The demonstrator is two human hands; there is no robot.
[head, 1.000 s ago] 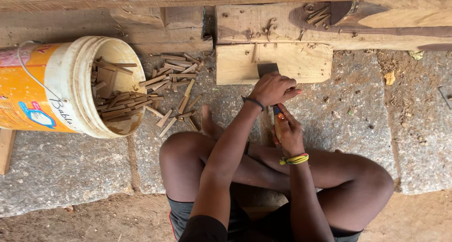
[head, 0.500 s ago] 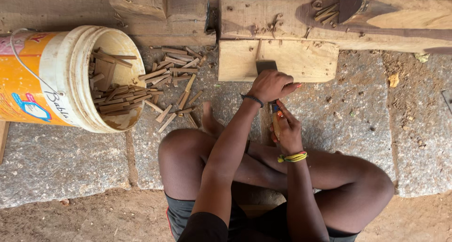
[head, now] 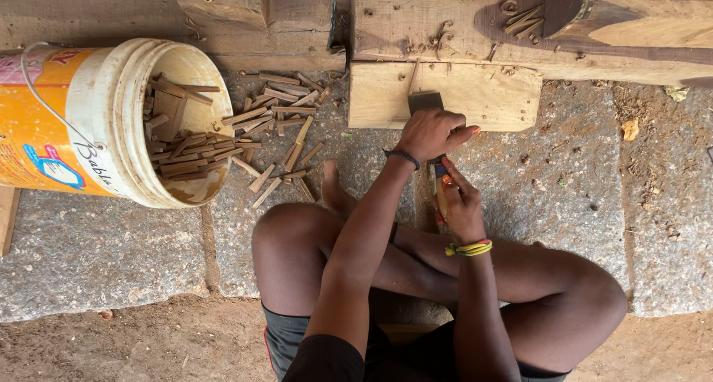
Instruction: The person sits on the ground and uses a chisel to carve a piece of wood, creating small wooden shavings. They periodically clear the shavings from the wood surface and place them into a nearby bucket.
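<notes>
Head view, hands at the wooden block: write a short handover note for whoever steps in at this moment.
Left hand: grip closed over the top of a flat metal blade standing on the wooden block.
Right hand: grip closed on a wooden handle below the left hand.
Bucket: tipped on its side at left, wood strips inside, more spilled on the stone floor.
Done: many strips already cut.
Left: cannot tell how much; no uncut stock is visible.

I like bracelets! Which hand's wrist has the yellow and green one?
The right hand: its wrist wears the yellow-green band. The left hand wears a dark one.
</notes>
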